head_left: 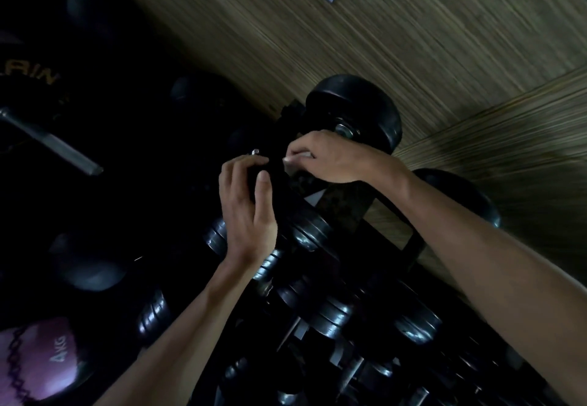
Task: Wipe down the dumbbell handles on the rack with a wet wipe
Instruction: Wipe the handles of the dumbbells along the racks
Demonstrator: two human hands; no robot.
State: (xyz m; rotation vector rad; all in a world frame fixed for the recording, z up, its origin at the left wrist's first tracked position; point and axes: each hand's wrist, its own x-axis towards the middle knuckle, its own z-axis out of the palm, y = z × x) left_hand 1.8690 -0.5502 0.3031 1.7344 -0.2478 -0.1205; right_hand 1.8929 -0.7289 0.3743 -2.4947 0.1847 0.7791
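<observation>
Landmark: the large dumbbell [352, 113] at the top of the rack [394, 234], its round black head lying against the wood-grain wall [413, 40]; every place below is given from it.
Step in hand: judging by the hands, the handle of this large dumbbell is being wiped.
Right hand: the right hand [333, 158] is curling its fingers just below the dumbbell's head, pinching a small pale scrap that seems to be the wet wipe [300, 159].
Wet wipe: only a sliver is showing between the fingertips, right at the handle; the handle itself is mostly hidden in shadow, so real contact cannot be confirmed.
Left hand: the left hand [251, 202] is sitting just left of and below the right one, its fingers wrapping over a dark part of the dumbbell and its thumb lying along it, apparently steadying the weight.
Doing it well: the wipe is bunched small, so spreading it round the bar and drawing it along the full length between the heads would probably clean more than dabbing.
Bracing: the left hand looks well placed for stopping the weight from rolling in its cradle.
Risk: fingers are working close to the bolt end and the heavy head, so a pinch seems possible if the weight shifts.
Still ahead: several smaller dumbbells [330, 313] are lying lower down the rack from the landmark, apparently unwiped.
Elsewhere: a pink 4 kg ball [47, 361] is sitting far below and left of it.
</observation>
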